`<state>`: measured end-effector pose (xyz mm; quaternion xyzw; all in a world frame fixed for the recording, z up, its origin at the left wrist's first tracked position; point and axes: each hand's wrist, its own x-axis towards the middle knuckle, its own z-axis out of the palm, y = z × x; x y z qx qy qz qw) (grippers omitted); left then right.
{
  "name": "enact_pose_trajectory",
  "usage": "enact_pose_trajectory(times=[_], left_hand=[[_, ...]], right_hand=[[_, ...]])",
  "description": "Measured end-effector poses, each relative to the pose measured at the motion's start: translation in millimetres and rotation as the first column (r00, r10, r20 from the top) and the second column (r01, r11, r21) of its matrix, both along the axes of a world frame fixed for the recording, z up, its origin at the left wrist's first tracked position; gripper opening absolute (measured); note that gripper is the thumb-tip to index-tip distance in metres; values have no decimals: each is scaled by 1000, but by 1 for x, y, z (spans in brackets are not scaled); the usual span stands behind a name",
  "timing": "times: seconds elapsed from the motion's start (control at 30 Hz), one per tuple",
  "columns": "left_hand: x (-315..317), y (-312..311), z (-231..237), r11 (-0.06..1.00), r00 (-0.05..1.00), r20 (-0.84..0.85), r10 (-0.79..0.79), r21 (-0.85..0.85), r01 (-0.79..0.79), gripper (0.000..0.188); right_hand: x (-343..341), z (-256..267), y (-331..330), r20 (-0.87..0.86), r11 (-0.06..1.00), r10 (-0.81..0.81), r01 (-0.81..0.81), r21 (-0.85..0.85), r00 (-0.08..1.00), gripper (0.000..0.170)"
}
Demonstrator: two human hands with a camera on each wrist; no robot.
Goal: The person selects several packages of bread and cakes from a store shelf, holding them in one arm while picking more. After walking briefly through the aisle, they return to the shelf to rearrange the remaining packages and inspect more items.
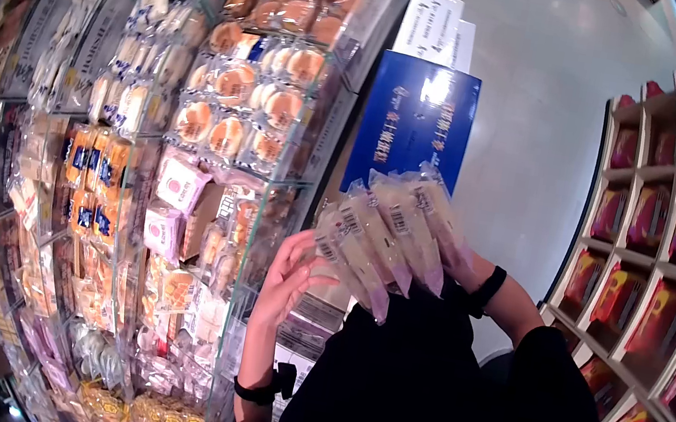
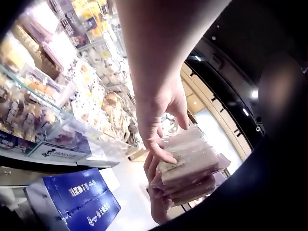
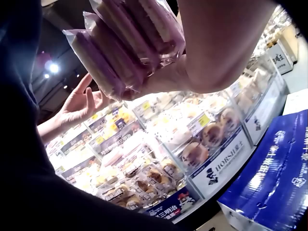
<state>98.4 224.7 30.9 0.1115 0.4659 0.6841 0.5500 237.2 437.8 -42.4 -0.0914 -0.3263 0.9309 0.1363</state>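
Note:
Several sandwich breads [image 1: 392, 234], pale with purplish ends in clear wrappers, lie fanned side by side in front of the person's chest. My right hand [image 3: 161, 79] holds them from below; in the head view the packs hide most of it. Its curled fingers [image 2: 155, 195] show at the side of the stack in the left wrist view. Beside the left end of the fan is my left hand [image 1: 286, 278], fingers extended and spread, gripping nothing. In the left wrist view its fingertips overlap the nearest wrapper.
Tiered glass-fronted shelves [image 1: 248, 223] of packaged buns and cakes rise on the left. A blue carton [image 1: 415, 121] stands ahead, with white boxes [image 1: 432, 25] behind it. A wooden rack [image 1: 609, 247] of red and orange packages lines the right, across the grey floor.

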Motion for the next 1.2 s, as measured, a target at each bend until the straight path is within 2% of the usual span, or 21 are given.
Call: enact_pose_trajectory(times=[0.03,0.07,0.1,0.2,0.33,0.4,0.43,0.5,0.67,0.77,0.9,0.93,0.97,1.07,1.1,1.2], left_hand=[[16,11,1,1000,999,-51,4,-28,-6,43],[35,20,3,995,994,-110,20,-97,-31,36],[55,25,1,995,993,-118,9,-99,-20,36],[116,38,-18,991,986,-129,-103,-98,90,33],[193,54,-51,963,981,-108,-161,-235,132,31],[222,61,-65,910,893,-283,-350,-330,252,30],[234,66,-73,912,892,-300,-339,-339,232,30],[258,78,-88,850,757,-444,-479,-448,275,30],[322,125,-114,761,676,-441,-590,-582,286,25],[370,160,-139,690,572,-449,-687,-650,318,25],[447,215,-177,616,486,-417,-768,-688,384,25],[469,228,-187,630,455,-455,-765,-673,387,23],[487,245,-192,625,472,-438,-765,-681,381,23],[537,279,-191,509,389,-345,-854,-705,493,24],[547,285,-194,512,406,-337,-849,-713,479,24],[566,293,-198,451,355,-298,-886,-731,512,25]], right_hand=[[18,-8,-3,-84,985,-25,10,-174,996,29],[52,-7,-1,103,941,-71,101,-324,992,30],[76,-12,-1,95,939,-82,109,-326,992,30],[154,-30,3,164,898,-236,280,-341,958,32],[261,-42,4,212,823,-381,435,-365,900,32],[305,-51,13,218,788,-422,475,-392,880,32],[328,-54,10,222,766,-449,501,-404,866,32],[369,-65,16,225,727,-486,534,-431,844,32],[460,-106,56,242,659,-538,582,-476,807,32],[517,-135,88,266,618,-561,610,-496,784,32],[597,-173,126,329,568,-565,646,-510,757,32],[616,-180,133,349,556,-561,654,-513,751,32],[634,-185,139,364,550,-553,657,-516,749,32],[682,-191,146,412,527,-518,659,-536,750,32],[694,-193,147,424,526,-501,655,-543,754,32],[733,-193,145,460,514,-458,649,-561,761,33]])
